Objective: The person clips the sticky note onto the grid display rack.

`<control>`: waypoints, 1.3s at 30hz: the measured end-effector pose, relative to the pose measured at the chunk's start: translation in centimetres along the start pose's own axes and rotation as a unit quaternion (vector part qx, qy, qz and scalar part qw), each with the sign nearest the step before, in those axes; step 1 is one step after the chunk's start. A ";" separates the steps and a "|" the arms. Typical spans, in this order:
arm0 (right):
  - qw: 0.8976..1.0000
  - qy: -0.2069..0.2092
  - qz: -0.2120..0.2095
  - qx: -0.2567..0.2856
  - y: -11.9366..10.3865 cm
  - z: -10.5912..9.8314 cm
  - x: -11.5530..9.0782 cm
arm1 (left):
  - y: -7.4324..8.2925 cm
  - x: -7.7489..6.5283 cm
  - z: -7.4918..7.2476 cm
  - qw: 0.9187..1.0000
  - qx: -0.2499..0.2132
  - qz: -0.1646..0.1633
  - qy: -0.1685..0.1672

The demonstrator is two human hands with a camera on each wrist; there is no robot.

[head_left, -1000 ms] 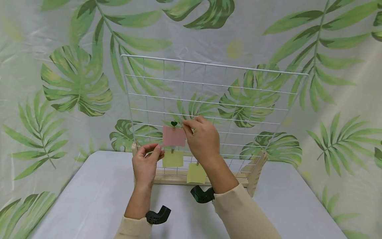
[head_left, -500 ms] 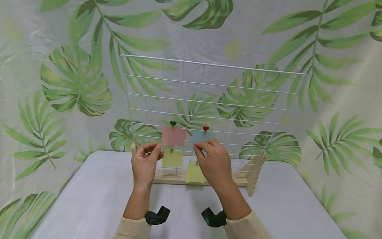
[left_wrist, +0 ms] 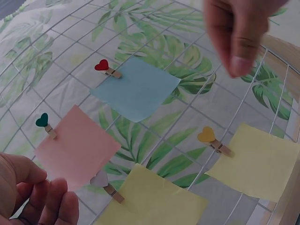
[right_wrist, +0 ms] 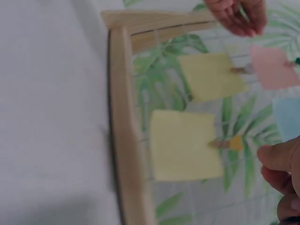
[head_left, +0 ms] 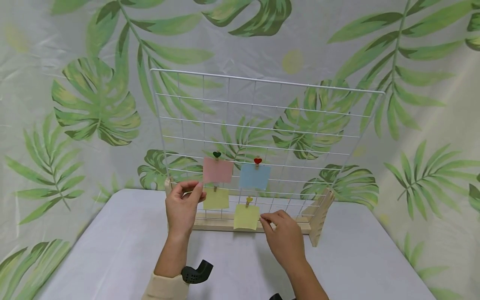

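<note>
A white wire grid (head_left: 262,81) bears four paper notes held by small wooden clothespins with hearts. The pink note (head_left: 217,170) hangs from a green-heart clothespin (left_wrist: 45,125), left of the blue note (head_left: 255,177) with a red-heart clothespin (head_left: 257,161). Lower down hang two yellow notes, the left one (head_left: 216,199) under a whitish-heart clothespin (left_wrist: 108,186), the right one (head_left: 246,217) under a yellow-heart clothespin (head_left: 249,202). My left hand (head_left: 182,208) is at the pink note's lower left, fingers loosely curled. My right hand (head_left: 286,239), fingers bent, is beside the right yellow note, holding nothing visible.
A wooden stand (head_left: 320,218) supports the grid on a white-covered table (head_left: 112,241). Behind it hangs a leaf-printed curtain (head_left: 240,50). A black wrist camera (head_left: 197,273) sits on my left wrist.
My right hand has moved down and to the right, from beside the pink note past the blue one. The blue note and its clothespin are now uncovered. My left hand has stayed put.
</note>
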State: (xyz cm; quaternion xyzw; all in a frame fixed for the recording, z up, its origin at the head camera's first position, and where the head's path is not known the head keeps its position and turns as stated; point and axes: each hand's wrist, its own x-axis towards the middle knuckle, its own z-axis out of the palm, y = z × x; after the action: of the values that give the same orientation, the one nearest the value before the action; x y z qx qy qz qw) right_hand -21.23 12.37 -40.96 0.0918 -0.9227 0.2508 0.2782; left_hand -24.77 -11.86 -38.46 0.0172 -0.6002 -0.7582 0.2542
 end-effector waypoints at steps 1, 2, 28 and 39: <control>1.000 -0.007 0.010 -0.002 0.5 0.2 -0.4 | 0.0 -0.1 0.0 1.000 0.003 -0.001 -0.001; 1.000 -0.015 0.020 -0.005 1.0 0.5 -0.9 | 0.1 -0.2 0.0 1.000 0.006 -0.003 -0.002; 0.979 -0.049 0.191 0.054 9.2 3.2 -6.0 | 0.3 -3.0 0.5 0.960 0.192 -0.026 -0.203; 0.972 -0.068 0.216 0.069 9.7 3.0 -5.8 | -2.1 -5.0 -0.2 0.913 0.293 -0.024 -0.284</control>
State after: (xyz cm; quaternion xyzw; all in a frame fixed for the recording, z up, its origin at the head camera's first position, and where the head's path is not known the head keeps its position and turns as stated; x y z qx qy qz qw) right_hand -20.79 19.32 -50.34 -0.0734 -0.9178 0.3614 0.1471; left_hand -21.15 -9.70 -41.87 -0.1106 -0.8417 -0.5270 0.0382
